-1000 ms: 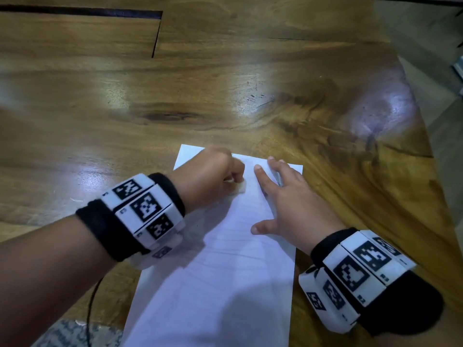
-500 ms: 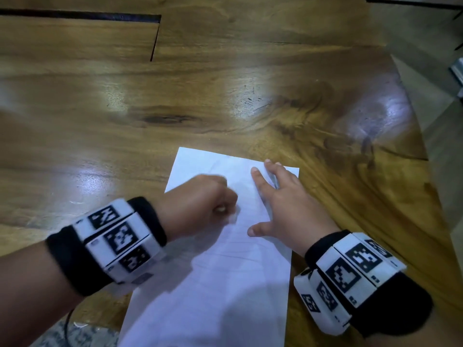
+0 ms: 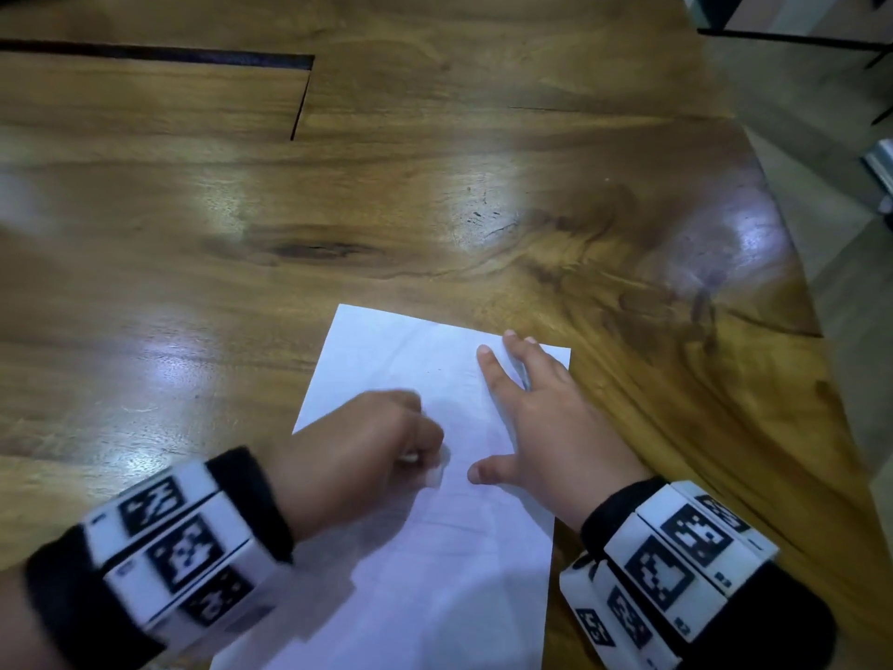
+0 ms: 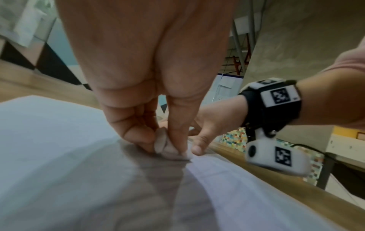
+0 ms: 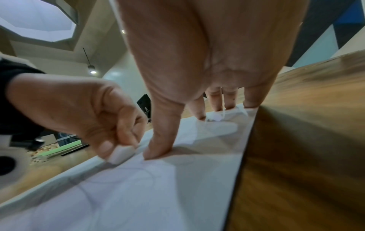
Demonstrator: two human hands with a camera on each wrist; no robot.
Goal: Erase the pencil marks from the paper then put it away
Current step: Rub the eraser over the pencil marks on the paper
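A white sheet of paper [image 3: 435,548] lies on the wooden table [image 3: 435,186], with faint pencil lines on it. My left hand [image 3: 367,447] pinches a small white eraser [image 3: 435,473] between thumb and fingers and presses it onto the sheet's middle. The eraser [image 4: 168,148] shows clearly in the left wrist view, and again as the eraser [image 5: 120,154] in the right wrist view. My right hand [image 3: 536,418] lies flat on the paper's right side, fingers spread and straight, its thumb close to the eraser. The sheet [image 5: 158,187] is slightly creased near my fingertips.
The table's curved right edge [image 3: 812,331] drops off to the floor close beside my right wrist. A dark slot [image 3: 193,58] runs across the tabletop at the far left. Black metal legs [image 3: 797,41] stand beyond the table at the top right.
My left hand has slid the eraser toward me, from the paper's top edge down to its middle. My right hand has stayed pressed on the sheet.
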